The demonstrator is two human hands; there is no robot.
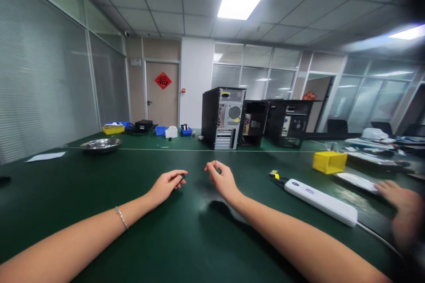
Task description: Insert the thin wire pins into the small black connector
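My left hand (168,185) rests over the green table, its fingers curled round a small dark piece (182,178) whose kind I cannot make out. To its right, my right hand (223,180) is raised a little above the tabletop, thumb and forefinger pinched together. A thin dark stick-like thing (216,164) shows at those fingertips, mostly hidden by the hand. The two hands are apart, with bare green surface (195,190) between them. A bracelet circles my left wrist.
Computer cases (227,119) stand at the back centre. A white power strip (320,201) with its cable lies right, near a yellow bin (329,162) and a tray (357,182). Another person's blurred hand (396,194) reaches in there. A metal bowl (101,145) sits far left.
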